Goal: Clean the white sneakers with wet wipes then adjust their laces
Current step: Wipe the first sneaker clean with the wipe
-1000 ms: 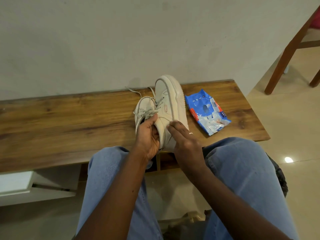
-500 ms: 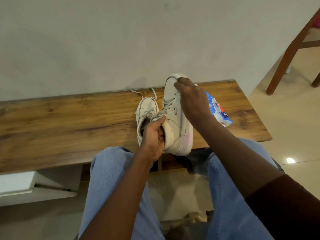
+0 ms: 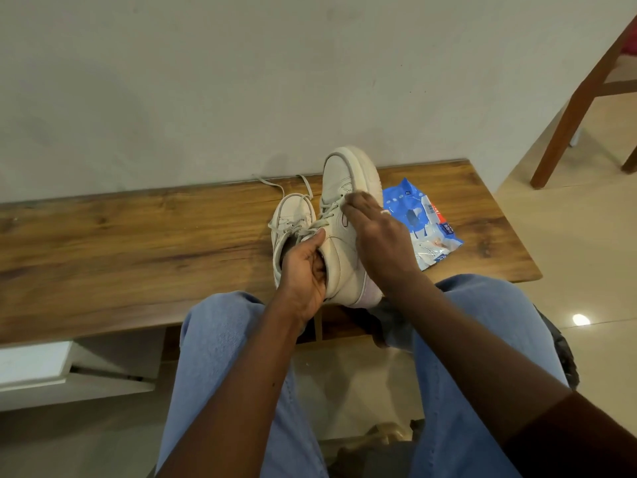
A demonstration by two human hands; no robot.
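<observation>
Sneaker [image 3: 339, 177] gripped at collar by left hand [image 3: 303, 267], fingers hidden inside, right hand [image 3: 379, 236] grip unclear

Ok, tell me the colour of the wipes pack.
The pack is blue and white with a red strip, clearest in the head view.

Matt white leather-look sneakers [image 3: 339, 215] stand on a grained wooden desk [image 3: 138, 236] beside a glossy blue plastic wipes pack [image 3: 427, 232].

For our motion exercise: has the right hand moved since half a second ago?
Yes. The right hand came back from the sneaker toe toward the person, now level with the wipes pack.
</observation>
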